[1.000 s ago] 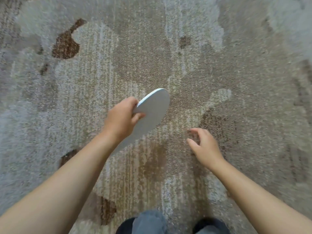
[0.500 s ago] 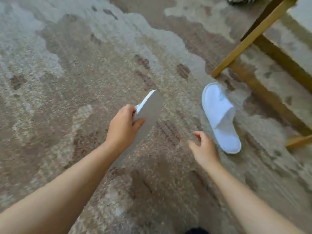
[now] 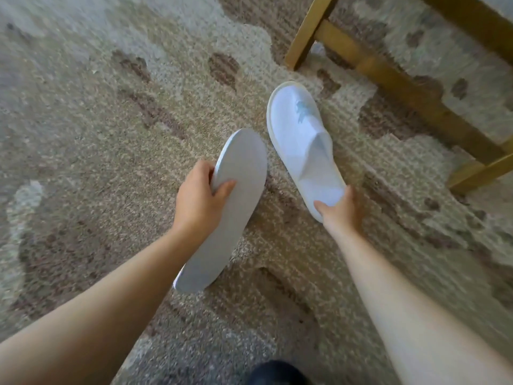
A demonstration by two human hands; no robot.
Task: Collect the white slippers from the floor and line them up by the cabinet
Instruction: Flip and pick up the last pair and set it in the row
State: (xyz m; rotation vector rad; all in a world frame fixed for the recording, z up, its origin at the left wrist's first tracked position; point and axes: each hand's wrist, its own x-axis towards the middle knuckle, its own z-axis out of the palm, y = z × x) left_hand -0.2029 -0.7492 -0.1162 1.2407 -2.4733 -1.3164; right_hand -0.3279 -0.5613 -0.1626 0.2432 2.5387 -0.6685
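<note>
Left hand [image 3: 198, 200] gripping slipper [image 3: 227, 212] (sole up), right hand [image 3: 342, 208] touching second slipper [image 3: 302, 140]

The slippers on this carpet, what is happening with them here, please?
A person is gathering white slippers. The left hand holds one slipper up off the carpet, its sole facing the camera. The right hand touches the near end of a second slipper, which lies right side up on the carpet beside a wooden furniture leg. The fingers are not yet clearly closed around it, and no cabinet is in view.
</note>
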